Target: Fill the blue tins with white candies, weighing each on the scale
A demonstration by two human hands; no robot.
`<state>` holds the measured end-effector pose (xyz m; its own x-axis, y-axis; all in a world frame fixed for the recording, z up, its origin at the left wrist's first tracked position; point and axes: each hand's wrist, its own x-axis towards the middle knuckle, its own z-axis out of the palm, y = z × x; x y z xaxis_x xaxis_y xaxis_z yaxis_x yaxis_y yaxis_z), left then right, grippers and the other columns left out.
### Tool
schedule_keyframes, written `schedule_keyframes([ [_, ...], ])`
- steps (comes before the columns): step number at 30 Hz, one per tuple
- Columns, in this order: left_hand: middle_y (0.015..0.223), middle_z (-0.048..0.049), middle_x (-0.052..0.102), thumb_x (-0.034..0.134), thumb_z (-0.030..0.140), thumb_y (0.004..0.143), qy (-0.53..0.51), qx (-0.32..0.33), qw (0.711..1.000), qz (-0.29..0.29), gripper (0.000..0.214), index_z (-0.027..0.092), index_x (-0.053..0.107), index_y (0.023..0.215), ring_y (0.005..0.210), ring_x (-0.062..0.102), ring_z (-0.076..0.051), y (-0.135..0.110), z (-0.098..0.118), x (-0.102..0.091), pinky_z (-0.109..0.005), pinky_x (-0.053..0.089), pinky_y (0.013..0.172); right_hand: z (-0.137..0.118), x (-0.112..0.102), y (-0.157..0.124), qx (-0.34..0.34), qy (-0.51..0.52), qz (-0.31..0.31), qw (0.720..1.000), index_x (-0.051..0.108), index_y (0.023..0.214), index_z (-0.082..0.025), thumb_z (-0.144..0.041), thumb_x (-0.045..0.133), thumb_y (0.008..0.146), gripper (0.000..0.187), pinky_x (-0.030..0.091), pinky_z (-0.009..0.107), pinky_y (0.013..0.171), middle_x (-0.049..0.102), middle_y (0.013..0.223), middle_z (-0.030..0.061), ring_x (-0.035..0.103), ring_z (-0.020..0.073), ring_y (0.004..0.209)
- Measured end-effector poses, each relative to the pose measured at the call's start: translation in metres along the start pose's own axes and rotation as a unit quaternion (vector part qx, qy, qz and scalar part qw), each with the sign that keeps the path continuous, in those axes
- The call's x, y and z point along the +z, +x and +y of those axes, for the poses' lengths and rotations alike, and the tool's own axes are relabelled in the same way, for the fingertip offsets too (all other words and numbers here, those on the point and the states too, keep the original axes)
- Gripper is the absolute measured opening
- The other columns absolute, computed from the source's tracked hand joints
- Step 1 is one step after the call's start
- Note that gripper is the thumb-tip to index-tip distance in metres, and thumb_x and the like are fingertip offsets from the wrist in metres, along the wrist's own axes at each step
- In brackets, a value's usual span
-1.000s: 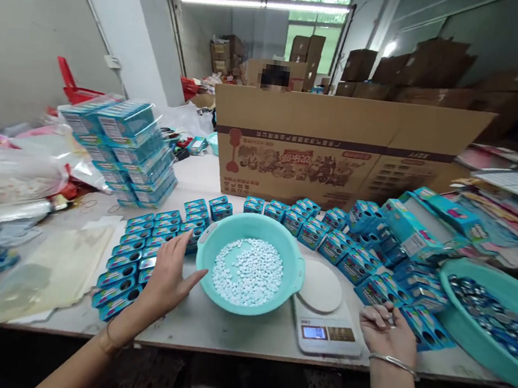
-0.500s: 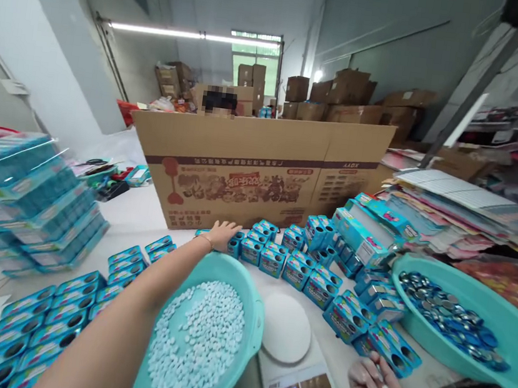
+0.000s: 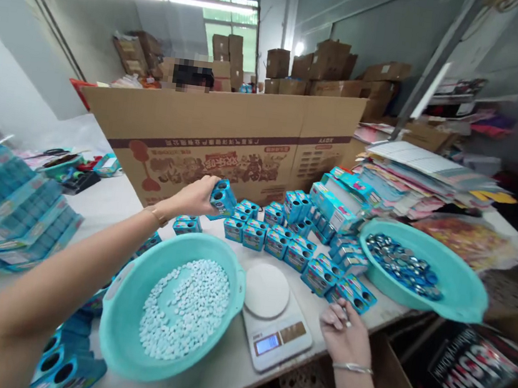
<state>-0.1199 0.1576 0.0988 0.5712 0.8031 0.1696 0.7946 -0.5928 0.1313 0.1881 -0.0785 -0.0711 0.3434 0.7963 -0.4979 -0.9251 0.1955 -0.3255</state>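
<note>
My left hand grips a small blue tin with round holes in its top, raised beyond the far rim of the basin. Below it stands a turquoise basin holding many pale mint-like tablets. My right hand is curled closed near the table's front edge, right of a white kitchen scale whose plate bears nothing. Something small and whitish shows at its fingertips, perhaps tablets; I cannot make it out. Several more blue tins stand in a curved row behind the scale.
At right, another turquoise basin holds shiny blue and silver lids. Wrapped blue packs are stacked at left, with more tins near the front. A large cardboard sheet walls off the back; a person's head shows above it.
My left hand has closed around a tin and lifted it from the row's left end. My right hand stays curled beside the scale. The view has swung right.
</note>
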Motion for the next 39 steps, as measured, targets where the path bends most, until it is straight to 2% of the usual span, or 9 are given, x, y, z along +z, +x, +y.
schedule_keyframes([
  [2, 0.109, -0.0078, 0.054, 0.067, 0.038, 0.063, -0.046, 0.035, 0.998, -0.003, 0.063, 0.016, 0.045, 0.119, 0.097, 0.056, -0.023, -0.015, 0.044, -0.006, -0.033, 0.045, 0.082, 0.007, 0.003, -0.007, 0.007, -0.011, -0.02, 1.0, 0.047, 0.071, -0.019, -0.018, 0.049, 0.083, 0.012, 0.033, 0.016, 0.038, 0.037, 0.044, -0.0098, 0.033, 0.0041, 0.032],
  [4, 0.109, -0.0079, 0.054, 0.066, 0.039, 0.065, -0.077, 0.061, 0.995, -0.017, 0.062, 0.017, 0.045, 0.119, 0.098, 0.056, -0.023, -0.03, 0.088, 0.006, -0.033, 0.046, 0.083, 0.012, 0.002, -0.014, 0.007, -0.03, -0.05, 0.998, 0.047, 0.07, -0.019, -0.019, 0.051, 0.083, 0.013, 0.032, 0.015, 0.038, 0.036, 0.044, -0.0102, 0.032, 0.0037, 0.033],
  [7, 0.109, -0.0111, 0.054, 0.067, 0.039, 0.066, -0.058, 0.057, 0.995, -0.061, 0.059, 0.015, 0.046, 0.116, 0.098, 0.056, -0.026, -0.046, 0.142, 0.047, -0.035, 0.046, 0.082, 0.014, -0.006, -0.024, 0.0, -0.047, -0.088, 0.995, 0.048, 0.071, -0.019, -0.021, 0.055, 0.082, 0.013, 0.032, 0.015, 0.04, 0.036, 0.044, -0.0106, 0.033, 0.0032, 0.033],
  [10, 0.113, -0.0141, 0.052, 0.067, 0.033, 0.066, -0.009, 0.025, 0.992, -0.127, 0.061, 0.014, 0.045, 0.119, 0.1, 0.057, -0.029, -0.053, 0.169, 0.091, -0.037, 0.047, 0.081, 0.006, -0.02, -0.034, -0.005, -0.031, -0.085, 0.996, 0.049, 0.071, -0.018, -0.021, 0.056, 0.081, 0.013, 0.031, 0.015, 0.04, 0.036, 0.044, -0.0107, 0.033, 0.0029, 0.033],
  [15, 0.118, -0.0174, 0.051, 0.065, 0.02, 0.065, 0.029, -0.016, 0.981, -0.189, 0.066, 0.012, 0.041, 0.126, 0.107, 0.055, -0.033, -0.06, 0.172, 0.123, -0.039, 0.048, 0.084, -0.012, -0.041, -0.042, -0.028, -0.012, -0.073, 0.997, 0.048, 0.071, -0.019, -0.02, 0.056, 0.08, 0.013, 0.034, 0.016, 0.041, 0.039, 0.046, -0.0101, 0.035, 0.0032, 0.034],
  [21, 0.148, -0.0209, 0.028, 0.067, 0.019, 0.069, -0.001, -0.015, 0.989, -0.146, 0.091, 0.018, 0.017, 0.145, 0.131, 0.038, -0.034, -0.08, 0.167, 0.132, -0.039, 0.042, 0.098, -0.007, -0.04, -0.04, -0.011, 0.002, -0.029, 1.0, 0.047, 0.071, -0.019, -0.02, 0.055, 0.081, 0.013, 0.031, 0.016, 0.039, 0.038, 0.044, -0.0106, 0.033, 0.0031, 0.032],
  [26, 0.154, -0.0195, 0.018, 0.059, 0.017, 0.08, -0.044, -0.001, 0.99, -0.132, 0.075, 0.019, 0.024, 0.146, 0.133, 0.039, -0.031, -0.093, 0.163, 0.134, -0.039, 0.038, 0.104, 0.001, -0.035, -0.035, 0.006, 0.008, -0.02, 1.0, 0.047, 0.07, -0.018, -0.02, 0.053, 0.083, 0.014, 0.032, 0.015, 0.038, 0.038, 0.044, -0.0104, 0.032, 0.0031, 0.032],
  [33, 0.153, -0.012, 0.028, 0.06, 0.018, 0.079, -0.126, -0.004, 0.985, -0.121, 0.062, 0.027, 0.042, 0.138, 0.115, 0.058, -0.032, -0.104, 0.158, 0.118, -0.041, 0.044, 0.099, 0.0, -0.04, -0.025, -0.009, -0.04, -0.076, 0.996, 0.048, 0.07, -0.019, -0.022, 0.057, 0.081, 0.015, 0.034, 0.016, 0.04, 0.037, 0.046, -0.0106, 0.033, 0.0028, 0.034],
  [39, 0.148, -0.0059, 0.038, 0.059, 0.031, 0.082, -0.212, -0.008, 0.977, -0.023, 0.059, 0.029, 0.042, 0.138, 0.13, 0.045, -0.027, -0.15, 0.156, 0.069, -0.039, 0.038, 0.107, -0.015, -0.032, -0.026, -0.032, -0.067, -0.085, 0.994, 0.049, 0.07, -0.02, -0.021, 0.053, 0.082, 0.013, 0.035, 0.017, 0.041, 0.037, 0.047, -0.0095, 0.033, 0.0038, 0.035],
])
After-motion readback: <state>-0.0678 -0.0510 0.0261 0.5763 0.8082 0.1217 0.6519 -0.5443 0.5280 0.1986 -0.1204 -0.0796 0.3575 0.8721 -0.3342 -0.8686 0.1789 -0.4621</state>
